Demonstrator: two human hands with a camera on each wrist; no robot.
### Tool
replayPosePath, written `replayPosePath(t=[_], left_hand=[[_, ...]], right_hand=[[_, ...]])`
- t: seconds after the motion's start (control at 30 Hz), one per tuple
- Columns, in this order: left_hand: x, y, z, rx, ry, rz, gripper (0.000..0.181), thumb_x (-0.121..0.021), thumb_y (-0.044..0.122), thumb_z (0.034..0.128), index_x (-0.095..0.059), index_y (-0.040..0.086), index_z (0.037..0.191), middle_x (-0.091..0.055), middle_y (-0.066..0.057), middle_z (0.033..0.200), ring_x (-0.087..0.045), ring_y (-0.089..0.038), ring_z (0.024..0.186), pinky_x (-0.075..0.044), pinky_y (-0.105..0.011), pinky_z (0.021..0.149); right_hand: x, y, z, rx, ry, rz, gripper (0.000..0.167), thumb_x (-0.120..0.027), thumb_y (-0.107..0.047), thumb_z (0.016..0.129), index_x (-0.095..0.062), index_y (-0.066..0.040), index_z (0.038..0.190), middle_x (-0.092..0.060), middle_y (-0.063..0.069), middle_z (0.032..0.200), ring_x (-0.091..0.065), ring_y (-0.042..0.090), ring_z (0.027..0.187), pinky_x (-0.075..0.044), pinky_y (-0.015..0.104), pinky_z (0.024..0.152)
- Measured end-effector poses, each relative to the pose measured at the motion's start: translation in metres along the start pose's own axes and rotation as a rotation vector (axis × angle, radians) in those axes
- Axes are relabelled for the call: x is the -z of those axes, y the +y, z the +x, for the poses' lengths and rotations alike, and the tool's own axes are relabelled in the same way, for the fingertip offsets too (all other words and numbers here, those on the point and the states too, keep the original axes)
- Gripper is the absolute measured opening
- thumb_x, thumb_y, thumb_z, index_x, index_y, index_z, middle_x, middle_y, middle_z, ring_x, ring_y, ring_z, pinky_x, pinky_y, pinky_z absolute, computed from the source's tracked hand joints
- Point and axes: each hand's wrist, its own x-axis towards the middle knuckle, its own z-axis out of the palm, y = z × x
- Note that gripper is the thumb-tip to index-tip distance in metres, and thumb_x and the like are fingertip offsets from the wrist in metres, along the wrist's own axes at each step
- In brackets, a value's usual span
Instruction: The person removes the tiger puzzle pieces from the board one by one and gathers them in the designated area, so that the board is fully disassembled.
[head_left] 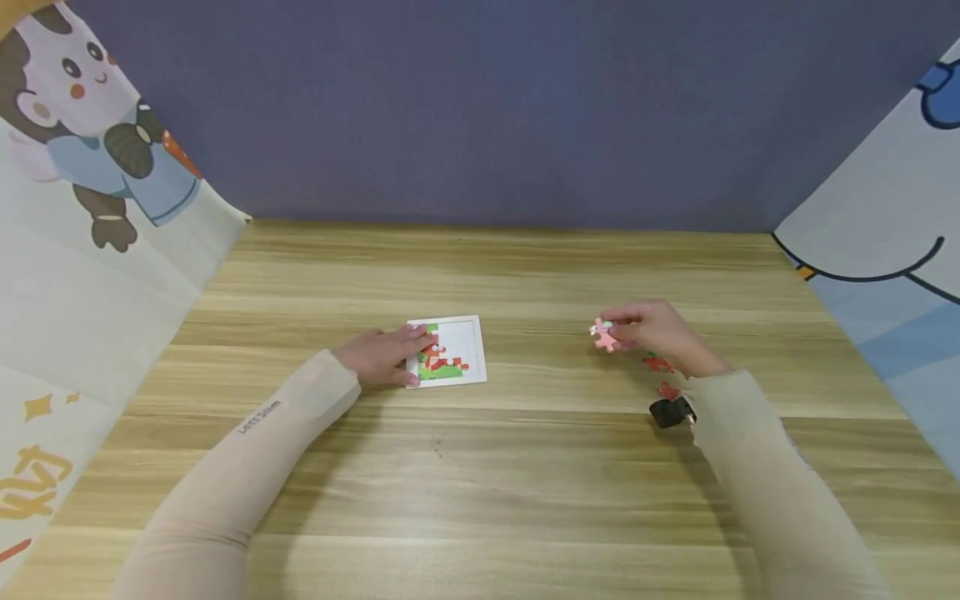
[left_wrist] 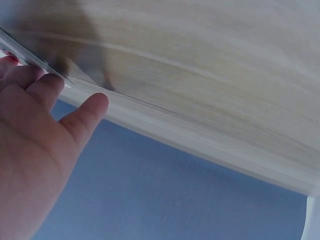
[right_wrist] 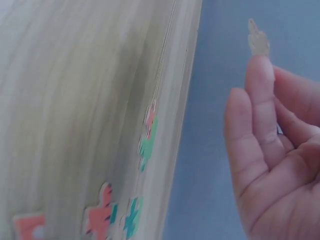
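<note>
A square white-framed jigsaw puzzle (head_left: 471, 342) lies on the wooden table, left of centre. Joined pieces with red and green print fill its left and lower parts; its upper right shows bare white backing. My left hand (head_left: 378, 357) rests on the puzzle's left side with fingers spread, covering some pieces. In the left wrist view the thumb (left_wrist: 87, 117) stands apart from the other fingers. Off to the right, my right hand (head_left: 656, 333) pinches a pink puzzle piece (head_left: 603, 335) above the table. The right wrist view shows this piece (right_wrist: 258, 41) at the fingertips, its printed face hidden.
Several loose puzzle pieces lie beneath and beside the right forearm, among them a red one (head_left: 667, 390) and a red-green one (right_wrist: 149, 135). A small black device (head_left: 670, 412) sits at the right wrist. A dark blue panel (head_left: 487, 117) rises behind the table (head_left: 480, 483).
</note>
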Motion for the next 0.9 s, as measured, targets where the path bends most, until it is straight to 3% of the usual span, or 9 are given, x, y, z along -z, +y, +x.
replayPosePath(t=[0.3,0.67,0.9], left_hand=[[0.000,0.002,0.000,0.020,0.002,0.015,0.078,-0.060,0.039,0.0918,-0.022,0.012,0.154,-0.015,-0.012,0.158,-0.011,-0.033,0.145,-0.019,-0.059,0.110],[0.000,0.002,-0.001,0.041,-0.003,0.005,0.080,-0.061,0.040,0.0905,-0.021,0.012,0.154,-0.015,-0.011,0.159,-0.009,-0.032,0.145,-0.018,-0.058,0.111],[0.001,0.003,0.000,0.047,-0.011,0.006,0.080,-0.060,0.041,0.0904,-0.020,0.014,0.154,-0.013,-0.010,0.159,-0.009,-0.031,0.145,-0.017,-0.058,0.111]], right_hand=[[0.009,0.014,-0.007,0.008,0.001,0.050,0.049,-0.056,0.005,0.091,-0.041,0.014,0.137,-0.055,0.022,0.113,-0.062,0.001,0.082,-0.054,0.034,0.082],[0.014,0.023,-0.012,-0.032,0.005,-0.111,0.053,-0.061,-0.006,0.089,-0.046,0.007,0.138,-0.060,0.017,0.110,-0.064,0.015,0.085,-0.055,0.030,0.073],[0.015,0.028,-0.012,-0.024,-0.028,-0.093,0.053,-0.061,-0.002,0.088,-0.044,0.011,0.137,-0.065,0.009,0.094,-0.063,0.015,0.078,-0.054,0.029,0.069]])
